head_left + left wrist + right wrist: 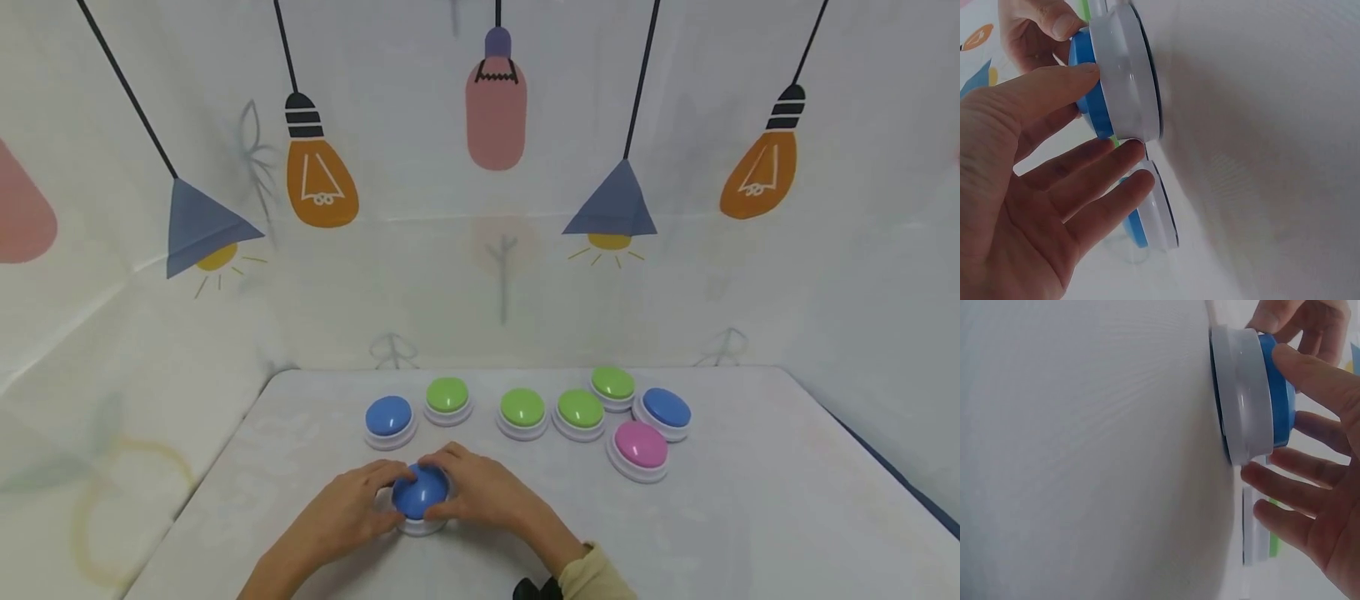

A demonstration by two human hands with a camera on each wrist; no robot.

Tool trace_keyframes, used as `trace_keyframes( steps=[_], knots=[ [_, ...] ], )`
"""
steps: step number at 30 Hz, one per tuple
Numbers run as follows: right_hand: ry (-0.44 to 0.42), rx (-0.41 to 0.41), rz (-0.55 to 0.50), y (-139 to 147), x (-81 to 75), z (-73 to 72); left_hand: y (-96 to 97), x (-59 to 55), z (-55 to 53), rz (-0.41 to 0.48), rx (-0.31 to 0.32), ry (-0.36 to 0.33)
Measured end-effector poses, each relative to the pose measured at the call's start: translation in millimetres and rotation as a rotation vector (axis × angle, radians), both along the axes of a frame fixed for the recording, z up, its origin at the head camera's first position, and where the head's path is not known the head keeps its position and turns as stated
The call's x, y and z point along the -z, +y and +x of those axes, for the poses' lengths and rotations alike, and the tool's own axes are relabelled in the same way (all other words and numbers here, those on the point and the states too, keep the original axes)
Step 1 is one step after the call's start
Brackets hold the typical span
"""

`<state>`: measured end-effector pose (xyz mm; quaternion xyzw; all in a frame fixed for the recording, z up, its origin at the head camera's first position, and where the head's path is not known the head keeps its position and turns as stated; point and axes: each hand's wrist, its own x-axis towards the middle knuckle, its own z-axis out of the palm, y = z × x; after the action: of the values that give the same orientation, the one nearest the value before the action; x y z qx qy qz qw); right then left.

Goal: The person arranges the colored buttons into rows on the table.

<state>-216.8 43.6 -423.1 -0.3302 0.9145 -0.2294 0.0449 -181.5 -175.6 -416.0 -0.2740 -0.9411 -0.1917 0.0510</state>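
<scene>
Beige sleeve (596,577) on R forearm sits closest, dark obj. (536,590) beside it. L hand (341,508) & R hand (487,492) flank the blue button (422,493), blue side up, btwn them, nearer than the other btns; can't tell if its base touches the desk (750,508). Fingers (1113,205), both hands: thumb + forefinger pinch the button from either side, rest spread loosely. Farther back, L to R: 2nd blue button (388,416), green button (447,395), two more green buttons (522,407), then back-R a 4th green button (612,383), 3rd blue button (667,407) & pink button (641,444), bunched. Behind: cloth w/ printed lamps (322,183).
</scene>
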Motion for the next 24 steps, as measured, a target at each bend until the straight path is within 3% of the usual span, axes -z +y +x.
trace_keyframes(
  steps=[5, 9, 17, 24],
  knots=[
    [0.0, -0.001, -0.005, 3.1, -3.3, -2.0, -3.8, -3.7, -1.3, 0.023, -0.036, -0.068],
    [-0.049, 0.012, -0.048, 8.8, -8.2, -7.1, -7.6, -6.7, -4.0, 0.052, -0.075, -0.095],
    [-0.1, 0.065, -0.164, 19.6, -7.6, -25.5, -6.0, -8.8, -14.2, 0.09, -0.154, 0.01],
    [-0.052, 0.048, -0.249, 12.9, -2.2, -41.8, -9.3, -5.4, -24.5, 0.147, -0.169, 0.109]
  ],
)
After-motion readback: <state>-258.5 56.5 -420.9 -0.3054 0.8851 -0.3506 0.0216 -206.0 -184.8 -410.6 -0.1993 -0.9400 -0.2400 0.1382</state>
